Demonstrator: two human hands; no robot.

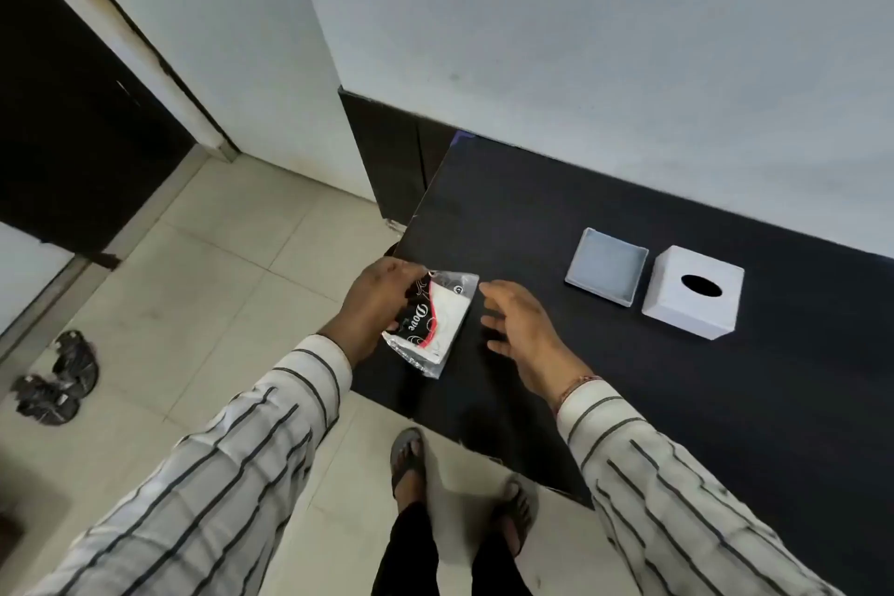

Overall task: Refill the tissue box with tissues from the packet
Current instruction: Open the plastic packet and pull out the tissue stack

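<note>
My left hand (pixel 375 300) grips a clear plastic tissue packet (pixel 435 324) with a black, red and white label, held over the near left corner of the dark table (pixel 629 378). Just right of the packet hovers my right hand (pixel 517 324), fingers spread, holding nothing and not touching it. Farther right on the table stands the white cube tissue box cover (pixel 692 291) with an oval slot on top. Beside it on the left lies its shallow white base tray (pixel 606 272), open side up and empty.
A white wall runs behind the table. Beige tiled floor lies to the left, with a pair of dark sandals (pixel 58 378) near a dark doorway. My own sandalled feet (pixel 411 460) stand at the table's near edge.
</note>
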